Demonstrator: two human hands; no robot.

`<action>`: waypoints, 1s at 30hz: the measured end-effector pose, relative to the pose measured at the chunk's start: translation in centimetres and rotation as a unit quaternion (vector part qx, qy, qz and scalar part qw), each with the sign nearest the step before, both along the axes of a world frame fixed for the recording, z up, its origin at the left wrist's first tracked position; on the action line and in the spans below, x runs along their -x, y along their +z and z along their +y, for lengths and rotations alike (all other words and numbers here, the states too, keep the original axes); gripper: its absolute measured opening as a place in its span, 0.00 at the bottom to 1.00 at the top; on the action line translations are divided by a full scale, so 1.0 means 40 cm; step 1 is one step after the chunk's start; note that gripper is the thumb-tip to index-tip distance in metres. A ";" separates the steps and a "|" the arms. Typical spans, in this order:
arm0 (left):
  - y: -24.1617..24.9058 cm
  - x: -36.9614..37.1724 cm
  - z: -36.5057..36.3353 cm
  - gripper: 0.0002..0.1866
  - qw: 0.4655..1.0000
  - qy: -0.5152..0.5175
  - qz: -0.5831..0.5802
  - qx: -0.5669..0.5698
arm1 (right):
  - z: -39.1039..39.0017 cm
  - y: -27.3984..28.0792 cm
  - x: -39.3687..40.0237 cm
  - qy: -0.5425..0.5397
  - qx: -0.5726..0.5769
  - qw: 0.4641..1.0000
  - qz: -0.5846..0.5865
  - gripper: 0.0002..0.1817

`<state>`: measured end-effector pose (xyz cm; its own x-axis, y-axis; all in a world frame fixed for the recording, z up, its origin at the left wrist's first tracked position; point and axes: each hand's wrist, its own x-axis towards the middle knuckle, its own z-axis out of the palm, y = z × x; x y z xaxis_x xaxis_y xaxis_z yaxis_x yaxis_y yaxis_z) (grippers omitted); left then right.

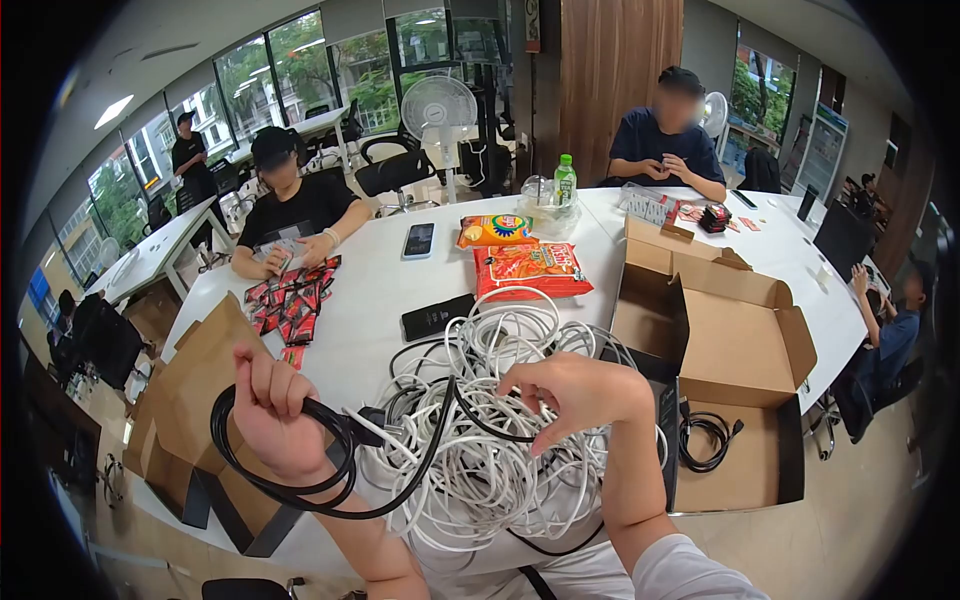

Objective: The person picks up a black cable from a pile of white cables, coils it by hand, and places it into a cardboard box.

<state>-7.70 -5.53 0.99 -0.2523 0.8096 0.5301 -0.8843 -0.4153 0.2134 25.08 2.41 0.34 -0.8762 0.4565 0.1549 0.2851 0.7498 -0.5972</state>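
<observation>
My left hand (pixel 280 410) is closed around a black cable (pixel 345 465), which hangs over it in several loops. From those loops one length arcs across a big tangle of white cables (pixel 490 480) lying in front of me. My right hand (pixel 580 395) hovers over the right side of the tangle, fingers curved and the thumb well apart from the index finger. Part of the black cable runs up to its thumb and passes out of sight there. A black phone-like slab (pixel 438 318) lies just behind the tangle.
An open cardboard box (pixel 745 400) at right contains a coiled black cable (pixel 708 440); another open box (pixel 200 420) stands at left. Snack bags (pixel 530 270), a phone (pixel 418 241) and a green-capped bottle (pixel 565 180) sit farther back. Two people work across the table (pixel 390 285), one beside red packets (pixel 292 300).
</observation>
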 end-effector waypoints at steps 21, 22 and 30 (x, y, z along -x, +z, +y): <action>-0.011 0.036 -0.013 0.12 0.994 -0.019 -0.106 -0.002 | 0.069 -0.083 -0.008 -0.518 -0.214 0.827 0.049 0.07; -0.011 0.033 -0.012 0.12 0.994 -0.021 -0.105 -0.003 | 0.079 -0.085 -0.012 -0.507 -0.195 0.836 0.080 0.07; -0.011 0.018 0.001 0.12 0.992 -0.034 -0.117 0.019 | 0.036 0.004 0.035 -0.433 -0.074 0.771 0.462 0.09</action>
<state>-8.41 -5.50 0.55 -0.3087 0.8473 0.4322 -0.9371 -0.3487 0.0142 23.69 3.86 0.49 0.2623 0.7255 0.6363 0.2209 0.5967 -0.7714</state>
